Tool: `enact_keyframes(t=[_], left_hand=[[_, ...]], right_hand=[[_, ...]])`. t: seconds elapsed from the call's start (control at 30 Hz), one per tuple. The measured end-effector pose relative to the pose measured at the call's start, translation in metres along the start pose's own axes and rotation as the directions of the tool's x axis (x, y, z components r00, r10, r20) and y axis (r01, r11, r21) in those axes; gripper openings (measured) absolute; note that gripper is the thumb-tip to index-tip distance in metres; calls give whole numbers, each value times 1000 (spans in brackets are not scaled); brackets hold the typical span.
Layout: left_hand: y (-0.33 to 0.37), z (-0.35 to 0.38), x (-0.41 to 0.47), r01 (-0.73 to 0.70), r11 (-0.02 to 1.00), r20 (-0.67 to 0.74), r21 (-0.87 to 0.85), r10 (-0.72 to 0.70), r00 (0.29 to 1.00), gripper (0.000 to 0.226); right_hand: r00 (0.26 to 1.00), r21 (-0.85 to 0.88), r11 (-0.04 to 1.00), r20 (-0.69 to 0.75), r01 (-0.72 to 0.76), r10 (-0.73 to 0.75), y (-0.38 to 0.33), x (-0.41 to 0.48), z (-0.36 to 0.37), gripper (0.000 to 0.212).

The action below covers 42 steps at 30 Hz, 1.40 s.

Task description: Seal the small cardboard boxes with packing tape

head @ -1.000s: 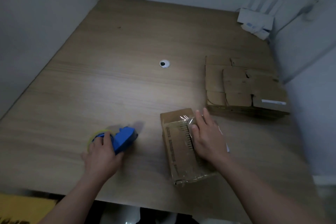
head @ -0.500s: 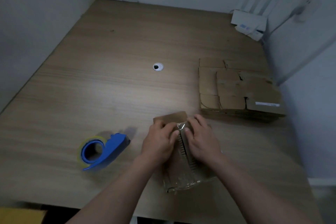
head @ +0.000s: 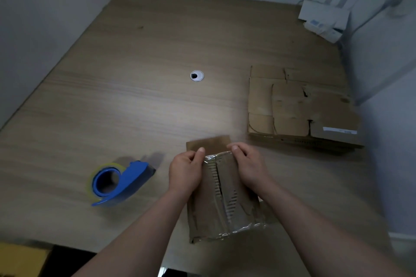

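A small worn cardboard box (head: pixel 221 198) lies on the wooden table (head: pixel 135 108) near its front edge, with clear tape along its top seam and a flap sticking out at its far end. My left hand (head: pixel 185 172) grips the box's left side, thumb on top by the tape's far end. My right hand (head: pixel 248 167) grips the right side, thumb on top too. A blue tape dispenser (head: pixel 118 182) with a yellowish roll lies free on the table to the left.
A stack of flattened cardboard boxes (head: pixel 301 108) lies at the right. A round cable grommet (head: pixel 197 76) sits mid-table. White items (head: pixel 324 19) lean in the far right corner. Walls close in the table's left, back and right sides.
My left hand let go of the tape dispenser and came over to the box. Both hands now hold the box at its far end, spread slightly apart.
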<state>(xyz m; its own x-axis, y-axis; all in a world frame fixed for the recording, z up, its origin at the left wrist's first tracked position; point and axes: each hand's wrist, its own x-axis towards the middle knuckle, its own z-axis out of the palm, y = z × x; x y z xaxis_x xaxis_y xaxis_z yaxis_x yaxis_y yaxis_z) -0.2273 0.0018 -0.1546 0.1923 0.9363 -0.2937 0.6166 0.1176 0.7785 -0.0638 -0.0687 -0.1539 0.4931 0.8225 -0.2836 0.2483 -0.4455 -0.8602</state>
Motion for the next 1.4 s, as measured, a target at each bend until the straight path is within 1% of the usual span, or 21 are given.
enact_keyframes(t=[0.1, 0.27, 0.4, 0.43, 0.47, 0.5, 0.53, 0.57, 0.6, 0.67, 0.73, 0.83, 0.93, 1.0, 1.03, 1.13, 1.27, 1.3, 1.33, 1.37, 1.4], left_hand=[[0, 0, 1, 8, 1000, -11, -20, -8, 1000, 45], [2, 1, 2, 49, 998, -17, -36, -49, 999, 45], [3, 0, 3, 55, 998, -30, -19, -56, 998, 47], [5, -2, 3, 39, 999, -15, 33, -38, 999, 48], [9, -4, 2, 15, 986, 0, 166, -15, 1000, 51], [12, -5, 1, -34, 940, 13, 340, 32, 999, 59], [16, -7, 0, -98, 863, 42, 495, 89, 995, 69], [20, -7, 1, -148, 785, 78, 602, 126, 989, 80], [24, -6, 3, -160, 739, 106, 654, 119, 987, 88], [26, -3, 7, -132, 718, 119, 684, 69, 991, 93], [24, 0, 9, -154, 714, 127, 683, 91, 988, 89], [24, -1, 10, -224, 711, 165, 667, 152, 975, 80], [15, -5, 10, -265, 788, 192, 556, 189, 963, 73], [4, -6, 7, -243, 872, 147, 424, 198, 969, 66], [2, -6, 5, -222, 893, 119, 391, 190, 975, 61], [-2, -2, 5, -190, 902, 82, 388, 172, 982, 53], [1, -6, 13, -146, 939, 156, 312, 101, 983, 50], [2, -11, 10, -107, 964, 164, 245, 67, 984, 54], [6, -18, 1, -59, 985, 162, 164, 33, 986, 64], [7, -25, -11, -56, 994, 146, 98, 41, 988, 73], [7, -32, -27, -108, 989, 142, 97, 93, 986, 79]], right_hand=[[1000, 32, 999, -27, 6, -5, 3, -2, 2, 20], [995, 132, 987, 10, -96, 96, 2, -2, -4, 14], [992, 170, 978, 2, -122, 124, 2, 2, -3, 30], [992, 165, 978, -7, -126, 129, 1, 3, -2, 32], [990, 153, 979, -23, -136, 141, 1, 3, 0, 34], [989, 127, 983, -45, -133, 140, 1, 2, 0, 37], [989, 96, 988, -65, -125, 131, 0, 2, 0, 39], [990, 60, 992, -75, -113, 118, -1, 1, 0, 41], [991, 20, 994, -81, -106, 107, -2, 1, 0, 41], [993, -64, 993, -75, -98, 93, -2, 1, 1, 39], [991, -118, 986, -75, -116, 108, -3, 2, 3, 34], [992, -155, 981, -76, -116, 105, -2, 5, 4, 36], [991, -158, 982, -92, -106, 92, 0, 4, 4, 42], [990, -152, 984, -115, -94, 77, 1, 3, 4, 44], [990, -153, 984, -124, -87, 68, 0, 3, 5, 44], [988, -187, 979, -145, -74, 47, -1, 1, 6, 45], [983, -214, 975, -179, -67, 28, -5, 1, 6, 49], [982, -227, 971, -187, -81, 38, -5, 0, 6, 49], [977, -232, 968, -207, -100, 51, -3, -1, 5, 49], [970, -223, 968, -235, -119, 65, -2, -1, 4, 49], [961, -206, 968, -265, -142, 84, -1, -1, 3, 48]])
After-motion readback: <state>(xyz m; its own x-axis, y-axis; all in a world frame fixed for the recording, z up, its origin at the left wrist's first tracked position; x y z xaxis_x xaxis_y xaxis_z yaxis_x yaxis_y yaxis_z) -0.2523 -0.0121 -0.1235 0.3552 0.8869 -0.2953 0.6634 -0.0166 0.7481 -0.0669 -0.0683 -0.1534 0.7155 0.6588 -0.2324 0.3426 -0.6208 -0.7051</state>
